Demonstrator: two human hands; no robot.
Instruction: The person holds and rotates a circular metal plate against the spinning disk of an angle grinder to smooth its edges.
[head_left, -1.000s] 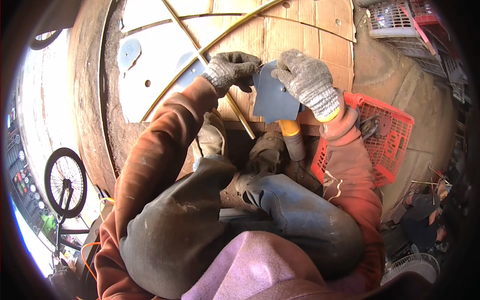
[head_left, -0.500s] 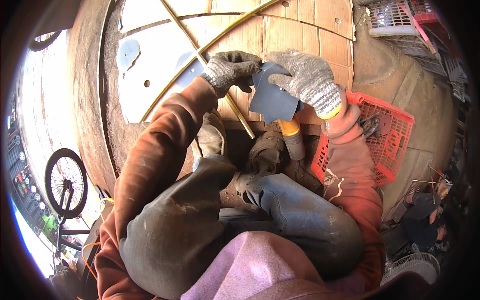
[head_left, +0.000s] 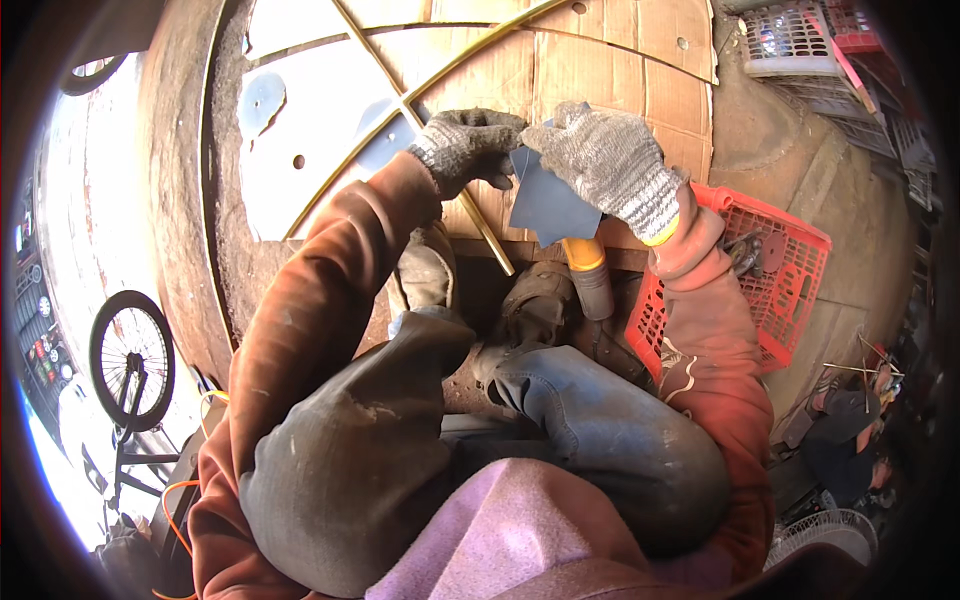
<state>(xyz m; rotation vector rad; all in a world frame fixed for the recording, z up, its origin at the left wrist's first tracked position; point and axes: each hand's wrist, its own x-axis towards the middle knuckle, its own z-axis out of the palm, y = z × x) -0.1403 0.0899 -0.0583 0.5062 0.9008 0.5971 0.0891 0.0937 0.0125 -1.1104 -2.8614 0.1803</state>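
Cardboard sheets [head_left: 600, 70] cover a big round table [head_left: 180, 200] filling the upper frame, with a bicycle wheel [head_left: 130, 360] at the lower left. Thin brass rods [head_left: 440, 75] cross the cardboard; one runs diagonally from upper left down to centre. At top centre, the gloved left hand [head_left: 470, 145] grips that rod. Just right, the gloved right hand [head_left: 605, 165] holds a blue-grey sheet [head_left: 550, 205], its corner pointing down. A red plastic crate [head_left: 775, 275] sits at the right.
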